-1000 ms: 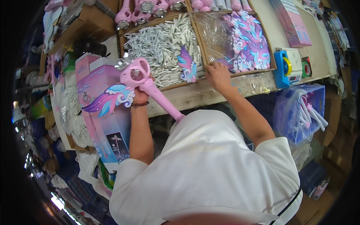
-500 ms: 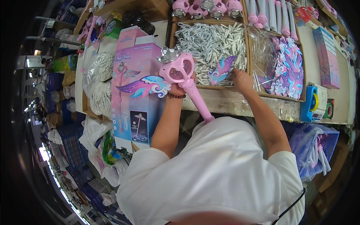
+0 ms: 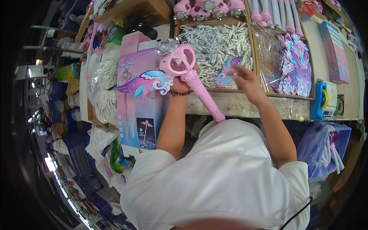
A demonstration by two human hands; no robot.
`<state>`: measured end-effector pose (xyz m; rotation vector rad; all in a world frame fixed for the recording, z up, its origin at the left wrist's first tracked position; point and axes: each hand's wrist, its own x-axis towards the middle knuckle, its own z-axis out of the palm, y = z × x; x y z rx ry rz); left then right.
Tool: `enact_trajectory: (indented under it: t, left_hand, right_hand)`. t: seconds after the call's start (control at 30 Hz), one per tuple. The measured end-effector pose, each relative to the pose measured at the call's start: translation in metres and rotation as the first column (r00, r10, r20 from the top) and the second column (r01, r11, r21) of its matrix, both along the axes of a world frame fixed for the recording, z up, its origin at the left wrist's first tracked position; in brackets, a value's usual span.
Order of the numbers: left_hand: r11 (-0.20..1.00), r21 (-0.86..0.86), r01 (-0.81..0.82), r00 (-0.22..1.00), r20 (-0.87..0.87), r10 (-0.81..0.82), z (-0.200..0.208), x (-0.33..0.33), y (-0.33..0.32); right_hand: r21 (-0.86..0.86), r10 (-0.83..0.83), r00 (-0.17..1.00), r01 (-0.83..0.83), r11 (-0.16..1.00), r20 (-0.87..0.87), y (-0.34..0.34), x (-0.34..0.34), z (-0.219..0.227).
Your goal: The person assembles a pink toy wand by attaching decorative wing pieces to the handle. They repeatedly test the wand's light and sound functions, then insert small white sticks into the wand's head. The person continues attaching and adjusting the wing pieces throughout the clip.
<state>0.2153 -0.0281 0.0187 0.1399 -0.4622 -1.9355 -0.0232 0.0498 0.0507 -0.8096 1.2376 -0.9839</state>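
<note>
A pink toy wand (image 3: 206,98) with a clear-windowed round head and a silver crown lies tilted across my left hand (image 3: 181,85), which grips it just below the head. One wing-shaped piece (image 3: 147,83) in purple, pink and blue sticks out from the head's left side. My right hand (image 3: 248,82) is over the near edge of the cardboard box, its thumb and fingers pinched together; what they hold, if anything, is too small to make out. Beside those fingertips, a second wing piece (image 3: 224,75) rests on grey cord loops (image 3: 197,38) and small white pegs (image 3: 232,38).
Right of the pegs, a compartment holds clear plastic strips (image 3: 267,57) and stacked wing pieces (image 3: 295,67). Pink wand heads (image 3: 199,11) and handles (image 3: 283,17) lie behind. A printed carton (image 3: 132,103) stands left; a blue tape dispenser (image 3: 317,103) sits right.
My right hand has lifted slightly from the pegs, its fingers now nearer the loose wing piece. My left hand still holds the wand, whose head has tipped a little to the left.
</note>
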Motion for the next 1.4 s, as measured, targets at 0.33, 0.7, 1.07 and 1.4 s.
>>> enact_trajectory:
  t: [0.33,0.7,1.07,1.4]
  left_hand:
    - [0.967,0.255,0.012,0.997,0.068,-0.031,-0.004,-0.014,0.01]
    - [0.963,0.264,-0.046,0.988,0.152,0.005,-0.006,-0.01,0.014]
    - [0.977,0.202,-0.061,0.973,0.23,0.013,-0.018,-0.01,0.023]
    - [0.949,0.299,-0.101,0.974,0.226,0.033,-0.033,-0.011,0.025]
  right_hand:
    - [-0.479,-0.07,0.795,-0.29,0.829,-0.603,0.003,0.036,0.042]
    - [-0.548,-0.089,0.822,-0.289,0.785,-0.562,0.005,0.044,0.041]
    - [-0.54,-0.325,0.445,-0.544,0.642,-0.834,0.006,0.047,0.038]
    - [-0.246,0.11,0.824,-0.289,0.925,-0.555,-0.008,0.041,0.037]
